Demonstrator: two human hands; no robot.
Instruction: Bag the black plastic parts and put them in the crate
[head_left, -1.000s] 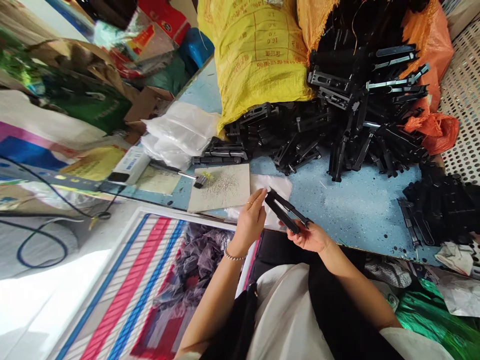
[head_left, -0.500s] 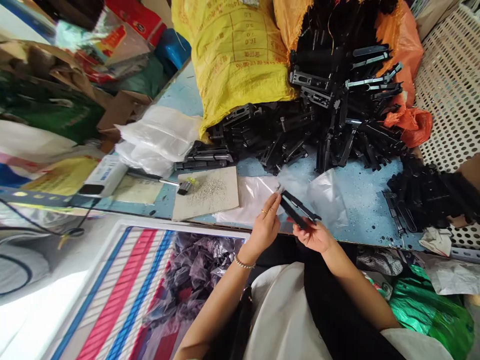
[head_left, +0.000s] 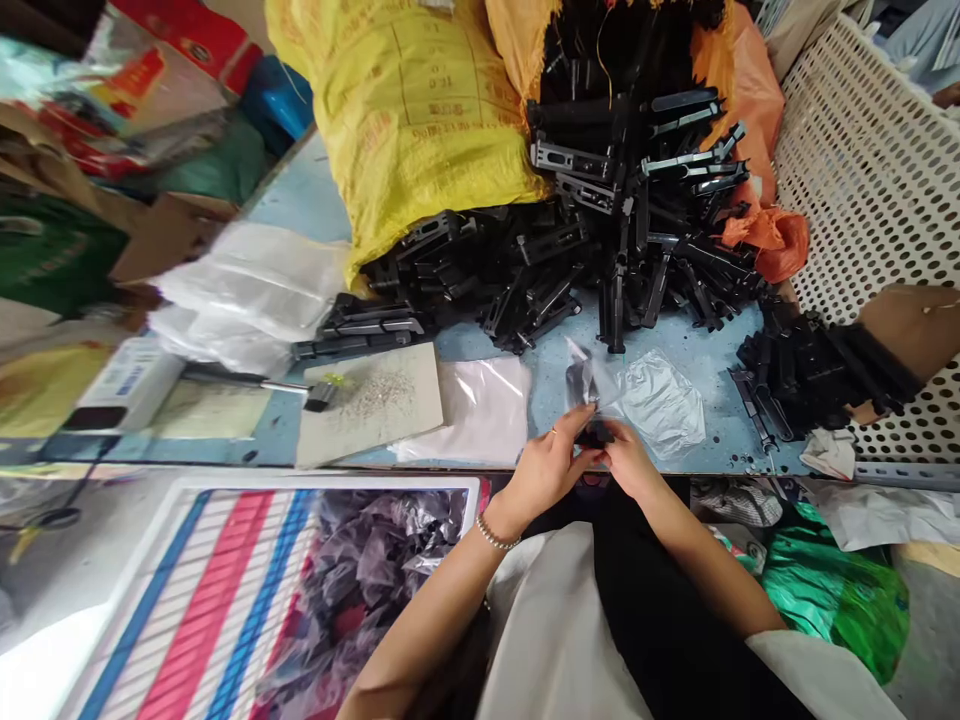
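At the front edge of the blue bench, my left hand (head_left: pixel 551 462) and my right hand (head_left: pixel 630 458) meet with bent fingers around a black hinged part (head_left: pixel 580 382). Its far end shows inside a clear plastic bag (head_left: pixel 600 368); the near end is partly covered by my fingers. To the right lies a crumpled clear bag (head_left: pixel 664 400), close to my right hand. A flat stack of clear bags (head_left: pixel 491 405) rests left of my left hand. Behind is a large heap of similar black parts (head_left: pixel 540 260).
A yellow woven sack (head_left: pixel 427 110) stands behind the heap. Left are a cardboard piece (head_left: pixel 375 400) and a tool with a dark head (head_left: pixel 322 393). A striped container (head_left: pixel 247 590) of bagged parts sits below the bench. A perforated basket (head_left: pixel 862 180) stands at right.
The black part, spread in a V shape before, now looks folded and sits in a clear bag. My hands have come closer together, and the view has swung to the right.
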